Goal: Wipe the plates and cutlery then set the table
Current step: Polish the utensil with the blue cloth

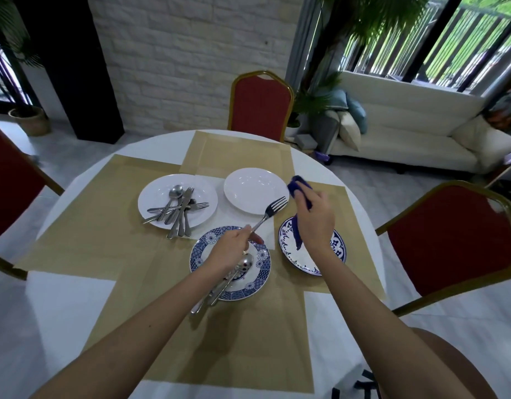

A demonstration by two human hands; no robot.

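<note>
My left hand point(230, 249) pinches the handle of a fork point(273, 210), its tines raised toward the upper right. My right hand point(313, 218) grips a dark blue cloth point(299, 187) just right of the tines, apart from them. Under my left hand lies a blue-patterned plate point(261, 279) with a spoon point(244, 264) and other cutlery on it. A second blue-patterned plate point(286, 240) sits under my right wrist. A white plate point(153, 201) at the left bears a pile of cutlery point(181, 210). An empty white plate point(250, 190) stands behind the fork.
The round white table point(76, 298) carries tan placemats point(90, 226). Red chairs with gold frames stand at the far side point(261, 103), at the right point(450, 234) and at the left point(7, 180). A white sofa point(406, 133) lies beyond at the right.
</note>
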